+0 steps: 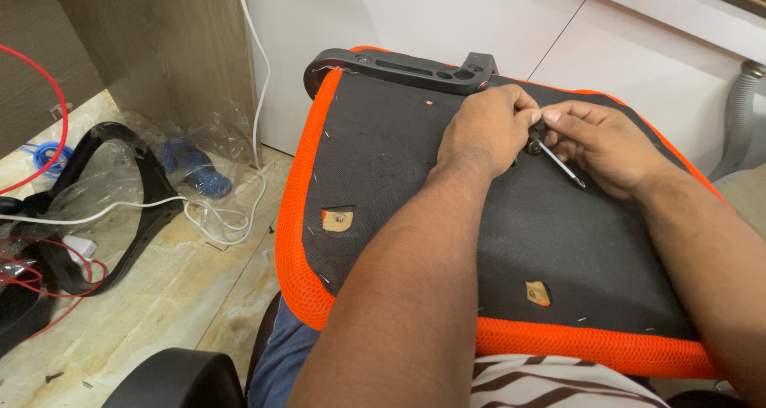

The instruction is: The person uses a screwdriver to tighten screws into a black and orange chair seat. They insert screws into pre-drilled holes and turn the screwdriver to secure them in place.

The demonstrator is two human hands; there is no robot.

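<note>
An upturned chair seat (415,208) lies across my lap, black fabric on its underside with an orange mesh border. A black metal armrest bracket (399,65) sits along its far edge. My left hand (483,129) rests fist-like on the seat near the bracket, fingertips pinched at a bolt. My right hand (606,145) holds a slim metal hex key (558,159), whose tip meets the bolt between both hands. Two cut-outs in the fabric (337,219) expose wood and screw holes.
On the stone floor at left lie a black curved chair part (140,216) in clear plastic, white cable (215,216), red wires (32,280) and a blue item (199,177). A wooden panel and a white wall stand behind. A grey hose (738,121) is at right.
</note>
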